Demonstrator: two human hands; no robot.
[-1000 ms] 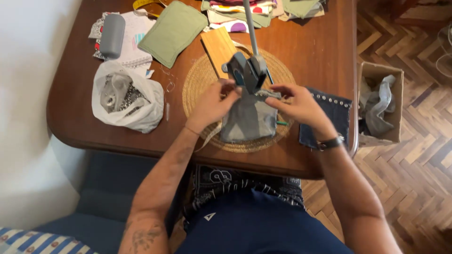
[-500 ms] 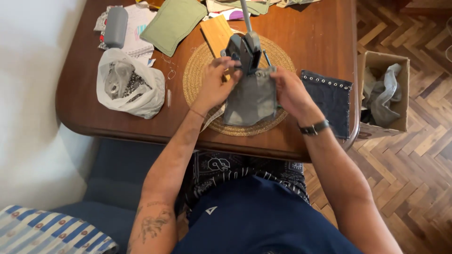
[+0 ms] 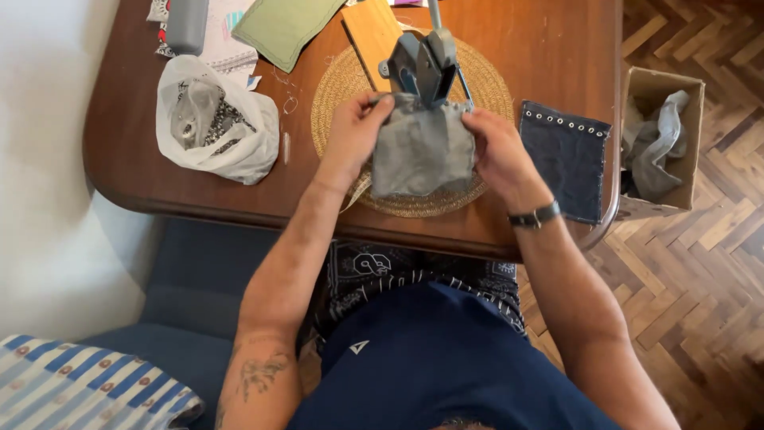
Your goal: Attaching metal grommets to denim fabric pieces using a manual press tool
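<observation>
A grey denim piece (image 3: 420, 151) hangs between both hands over a round woven mat (image 3: 342, 87) on the wooden table (image 3: 541, 48). My left hand (image 3: 354, 131) pinches its upper left corner, and my right hand (image 3: 495, 151) grips its upper right edge. The cloth's top edge sits under the jaws of a grey metal hand press (image 3: 420, 65) that stands on the mat, its lever reaching away past the frame's top.
A dark denim square (image 3: 563, 163) with a row of metal eyelets lies right of the mat. A white plastic bag (image 3: 215, 119) of small parts sits at left, a green cloth (image 3: 282, 28) beyond it. A cardboard box (image 3: 664, 139) with grey fabric stands on the parquet floor.
Both hands have shifted the grey piece a little up toward the press. The camera has come closer and tilted down.
</observation>
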